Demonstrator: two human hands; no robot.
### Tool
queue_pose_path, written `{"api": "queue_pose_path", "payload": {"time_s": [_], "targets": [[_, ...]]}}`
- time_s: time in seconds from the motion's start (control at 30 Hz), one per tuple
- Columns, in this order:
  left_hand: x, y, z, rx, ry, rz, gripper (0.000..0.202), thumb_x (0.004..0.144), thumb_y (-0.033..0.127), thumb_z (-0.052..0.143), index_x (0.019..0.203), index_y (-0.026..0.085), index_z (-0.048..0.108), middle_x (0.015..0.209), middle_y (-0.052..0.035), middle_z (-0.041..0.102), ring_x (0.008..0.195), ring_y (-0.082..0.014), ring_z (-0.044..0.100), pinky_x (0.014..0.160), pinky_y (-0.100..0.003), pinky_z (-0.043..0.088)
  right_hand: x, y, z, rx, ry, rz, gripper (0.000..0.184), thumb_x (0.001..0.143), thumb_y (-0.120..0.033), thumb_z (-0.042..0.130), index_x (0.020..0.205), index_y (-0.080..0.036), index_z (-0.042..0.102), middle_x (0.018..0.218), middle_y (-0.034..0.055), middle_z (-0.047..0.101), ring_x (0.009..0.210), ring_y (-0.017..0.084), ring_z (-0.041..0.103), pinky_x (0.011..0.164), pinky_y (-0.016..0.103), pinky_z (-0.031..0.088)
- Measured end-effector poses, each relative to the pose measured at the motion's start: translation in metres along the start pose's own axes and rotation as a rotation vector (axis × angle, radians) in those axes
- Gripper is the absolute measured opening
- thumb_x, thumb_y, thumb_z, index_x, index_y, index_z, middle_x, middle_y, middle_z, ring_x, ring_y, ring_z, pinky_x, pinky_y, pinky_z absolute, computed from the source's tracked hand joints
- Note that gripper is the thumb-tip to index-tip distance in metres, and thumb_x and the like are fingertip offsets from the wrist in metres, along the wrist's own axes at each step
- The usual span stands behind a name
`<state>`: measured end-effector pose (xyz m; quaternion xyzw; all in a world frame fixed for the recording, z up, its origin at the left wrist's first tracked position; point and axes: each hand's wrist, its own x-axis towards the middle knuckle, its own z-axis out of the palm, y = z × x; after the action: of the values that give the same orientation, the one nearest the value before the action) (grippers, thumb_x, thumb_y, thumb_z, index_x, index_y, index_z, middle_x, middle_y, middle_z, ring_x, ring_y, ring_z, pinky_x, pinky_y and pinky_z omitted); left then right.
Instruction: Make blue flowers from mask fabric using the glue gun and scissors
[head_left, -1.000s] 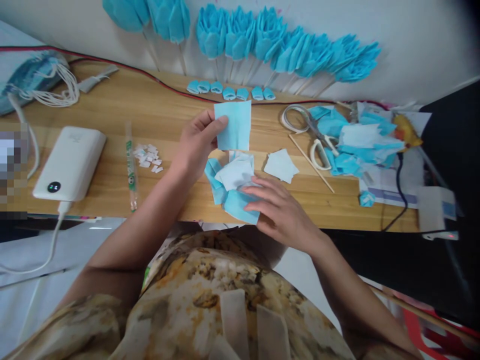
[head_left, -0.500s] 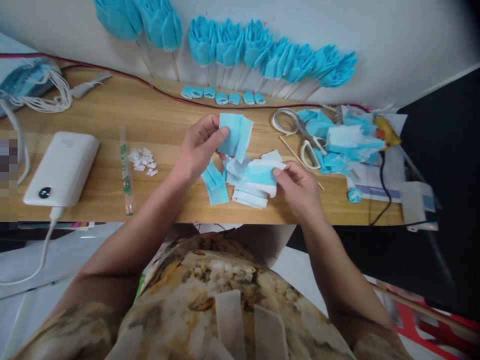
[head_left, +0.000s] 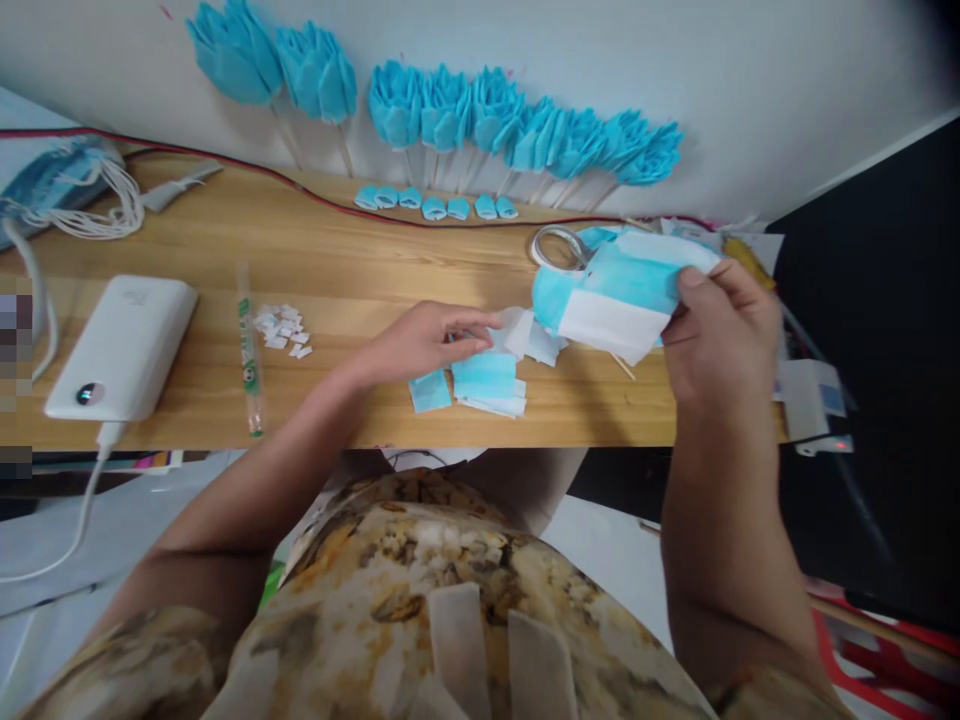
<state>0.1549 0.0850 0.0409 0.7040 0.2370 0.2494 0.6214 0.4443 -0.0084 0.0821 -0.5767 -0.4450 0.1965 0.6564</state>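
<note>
My right hand [head_left: 720,325] is raised at the right, its thumb and fingers pinching a pleated blue-and-white piece of face mask fabric [head_left: 630,295]. That piece hangs in front of the scissors and the scrap heap. My left hand [head_left: 435,340] hovers over or touches the pile of cut mask pieces [head_left: 487,378], palm down, fingers stretched out. I see nothing held in it; whether its fingertips touch the pile I cannot tell. Close by lies a single blue piece [head_left: 430,392]. White pieces [head_left: 540,338] stick out beyond the left fingertips.
Blue fabric flowers [head_left: 495,105] on sticks lean against the wall. Several small blue rolls [head_left: 433,208] line the table's back. A power bank [head_left: 124,345], a clear tube with green print [head_left: 249,355] and white bits [head_left: 283,328] lie left. A red-black cable [head_left: 300,190] crosses behind.
My right hand has moved right and up with mask fabric in it. My left hand has let go of its blue piece and come down to the pile, fingers now stretched.
</note>
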Motion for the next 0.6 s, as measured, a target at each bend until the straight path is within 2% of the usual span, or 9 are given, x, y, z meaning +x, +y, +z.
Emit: {"api": "queue_pose_path", "payload": {"time_s": [0.07, 0.2, 0.3, 0.37, 0.4, 0.47, 0.5, 0.53, 0.6], "targets": [[0.001, -0.001, -0.004, -0.013, 0.043, 0.03, 0.031, 0.081, 0.029, 0.076, 0.111, 0.02, 0.078, 0.098, -0.0062, 0.08, 0.073, -0.0146, 0.07, 0.064, -0.024, 0.053, 0.0, -0.003, 0.0, 0.03, 0.005, -0.002, 0.021, 0.074, -0.032, 0.08, 0.073, -0.021, 0.062, 0.072, 0.0011, 0.054, 0.063, 0.012, 0.052, 0.054, 0.029, 0.04], [0.002, -0.002, -0.014, 0.034, 0.228, 0.055, 0.028, 0.087, 0.028, 0.07, 0.111, 0.018, 0.078, 0.098, -0.0074, 0.079, 0.071, -0.013, 0.069, 0.061, -0.023, 0.052, -0.003, -0.009, 0.007, 0.11, -0.002, 0.094, 0.024, 0.07, -0.034, 0.082, 0.074, -0.02, 0.063, 0.075, -0.0002, 0.059, 0.066, 0.011, 0.055, 0.062, 0.029, 0.047], [0.0, 0.002, -0.02, 0.171, 0.36, 0.065, 0.026, 0.091, 0.025, 0.064, 0.111, 0.017, 0.077, 0.099, -0.0075, 0.079, 0.073, -0.0128, 0.069, 0.065, -0.024, 0.053, -0.007, 0.0, 0.014, 0.12, -0.015, 0.211, 0.031, 0.07, -0.037, 0.083, 0.068, -0.02, 0.057, 0.063, -0.0055, 0.049, 0.055, 0.008, 0.045, 0.055, 0.025, 0.041], [-0.006, 0.008, -0.022, 0.319, 0.423, 0.074, 0.026, 0.092, 0.024, 0.061, 0.111, 0.017, 0.077, 0.1, -0.0073, 0.079, 0.079, -0.0142, 0.07, 0.07, -0.025, 0.053, -0.01, 0.014, 0.017, -0.07, -0.098, 0.266, 0.032, 0.077, -0.04, 0.077, 0.066, -0.021, 0.055, 0.056, -0.0065, 0.043, 0.05, 0.009, 0.04, 0.051, 0.026, 0.037], [-0.011, 0.01, -0.023, 0.406, 0.438, 0.078, 0.025, 0.093, 0.025, 0.06, 0.11, 0.017, 0.078, 0.102, -0.0074, 0.08, 0.081, -0.015, 0.07, 0.072, -0.026, 0.053, -0.011, 0.022, 0.017, -0.235, -0.167, 0.255, 0.029, 0.081, -0.041, 0.074, 0.067, -0.021, 0.058, 0.055, -0.0056, 0.044, 0.051, 0.011, 0.042, 0.052, 0.027, 0.038], [-0.023, 0.015, -0.023, 0.585, 0.422, 0.085, 0.024, 0.095, 0.026, 0.059, 0.109, 0.018, 0.078, 0.105, -0.0079, 0.08, 0.086, -0.0168, 0.071, 0.076, -0.027, 0.053, -0.012, 0.035, 0.016, -0.601, -0.307, 0.146, 0.017, 0.084, -0.038, 0.07, 0.079, -0.022, 0.069, 0.062, -0.0017, 0.058, 0.059, 0.016, 0.055, 0.06, 0.031, 0.046], [-0.03, 0.016, -0.022, 0.669, 0.389, 0.088, 0.024, 0.096, 0.027, 0.059, 0.108, 0.018, 0.078, 0.105, -0.0083, 0.08, 0.087, -0.0177, 0.071, 0.078, -0.029, 0.052, -0.013, 0.038, 0.015, -0.745, -0.361, 0.068, 0.015, 0.084, -0.036, 0.069, 0.09, -0.023, 0.074, 0.071, 0.0008, 0.067, 0.067, 0.02, 0.062, 0.067, 0.035, 0.051], [-0.037, 0.016, -0.022, 0.744, 0.344, 0.094, 0.024, 0.098, 0.028, 0.058, 0.107, 0.018, 0.078, 0.104, -0.0086, 0.08, 0.088, -0.019, 0.071, 0.08, -0.03, 0.052, -0.013, 0.04, 0.014, -0.842, -0.397, -0.007, 0.022, 0.085, -0.033, 0.067, 0.103, -0.024, 0.076, 0.084, 0.0034, 0.074, 0.076, 0.023, 0.068, 0.073, 0.038, 0.054], [-0.049, 0.013, -0.021, 0.86, 0.246, 0.114, 0.023, 0.099, 0.029, 0.058, 0.105, 0.018, 0.077, 0.104, -0.0094, 0.079, 0.094, -0.0227, 0.071, 0.085, -0.034, 0.052, -0.015, 0.034, 0.013, -0.922, -0.415, -0.124, 0.04, 0.089, -0.03, 0.061, 0.128, -0.024, 0.07, 0.109, 0.0085, 0.078, 0.092, 0.028, 0.072, 0.08, 0.044, 0.057]]}}
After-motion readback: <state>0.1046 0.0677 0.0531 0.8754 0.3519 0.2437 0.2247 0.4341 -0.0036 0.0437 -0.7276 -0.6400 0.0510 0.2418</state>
